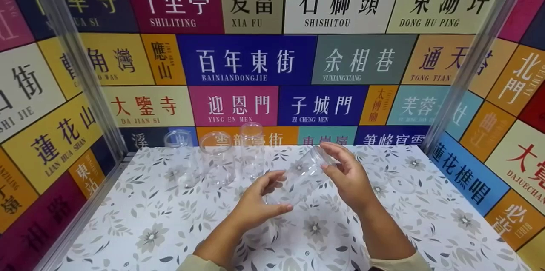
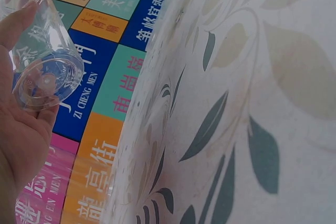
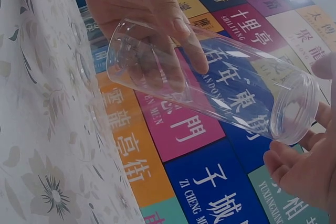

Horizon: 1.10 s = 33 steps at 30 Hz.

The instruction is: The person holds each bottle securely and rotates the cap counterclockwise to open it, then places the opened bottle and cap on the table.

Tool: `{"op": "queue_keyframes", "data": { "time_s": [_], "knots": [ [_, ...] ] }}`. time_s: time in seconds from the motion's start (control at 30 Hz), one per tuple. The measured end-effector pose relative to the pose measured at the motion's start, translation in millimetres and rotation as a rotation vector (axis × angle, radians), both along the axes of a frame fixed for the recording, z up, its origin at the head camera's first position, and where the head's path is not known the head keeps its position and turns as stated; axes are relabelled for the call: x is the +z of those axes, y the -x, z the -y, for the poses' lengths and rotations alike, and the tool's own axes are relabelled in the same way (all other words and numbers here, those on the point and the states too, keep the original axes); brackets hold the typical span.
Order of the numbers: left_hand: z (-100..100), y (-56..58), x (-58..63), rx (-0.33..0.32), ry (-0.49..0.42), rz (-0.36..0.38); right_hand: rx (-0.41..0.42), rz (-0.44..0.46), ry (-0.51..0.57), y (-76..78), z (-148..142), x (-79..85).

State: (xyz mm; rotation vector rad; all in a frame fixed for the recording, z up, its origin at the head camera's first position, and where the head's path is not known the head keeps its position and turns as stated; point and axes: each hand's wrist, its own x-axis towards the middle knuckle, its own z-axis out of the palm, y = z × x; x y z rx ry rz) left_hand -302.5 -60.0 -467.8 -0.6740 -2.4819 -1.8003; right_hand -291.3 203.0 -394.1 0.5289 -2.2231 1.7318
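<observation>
A clear cylindrical plastic jar (image 1: 304, 173) is tilted above the table between both hands, its ridged end up and to the right. My right hand (image 1: 351, 175) holds this ridged end, thumb on one side and fingers on the other. Around the lower, smooth end curve the thumb and fingers of my left hand (image 1: 259, 203). In the right wrist view, the left fingers (image 3: 165, 72) show beside and through the jar's wall (image 3: 226, 77). Whether a lid sits on the ridged end, I cannot tell.
Three clear containers stand at the back left: one jar (image 1: 181, 160), a wider one (image 1: 217, 158) and a taller, narrow one (image 1: 252, 147). A clear round disc (image 1: 402, 184) lies right of my hands on the flower-patterned table (image 1: 204, 228). Printed panels (image 1: 245, 60) wall the table in.
</observation>
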Motion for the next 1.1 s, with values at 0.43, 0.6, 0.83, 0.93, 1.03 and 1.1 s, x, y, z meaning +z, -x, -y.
{"op": "queue_keyframes", "data": {
  "time_s": [0.43,0.6,0.83,0.93,1.03,1.1],
  "knots": [
    [-0.1,1.2,-2.0,-0.005,-0.018,0.001,-0.146,0.060,-0.096,1.6,-0.9,1.0],
    [-0.5,0.9,-2.0,-0.003,-0.020,0.021,-0.172,0.090,-0.132,2.6,-0.9,-0.8],
    [-0.9,0.9,-2.5,-0.004,-0.025,0.014,-0.168,0.122,-0.100,0.5,0.2,-0.2],
    [-0.9,0.4,-2.0,-0.003,-0.025,0.013,-0.143,0.130,-0.073,-2.0,1.2,1.6],
    [-0.8,0.0,-1.4,0.000,-0.025,0.018,-0.113,0.124,-0.048,-3.5,1.3,2.2],
    [-0.6,-0.2,-1.5,0.001,-0.027,0.020,-0.094,0.112,-0.036,-3.8,1.2,2.1]
  ]
}}
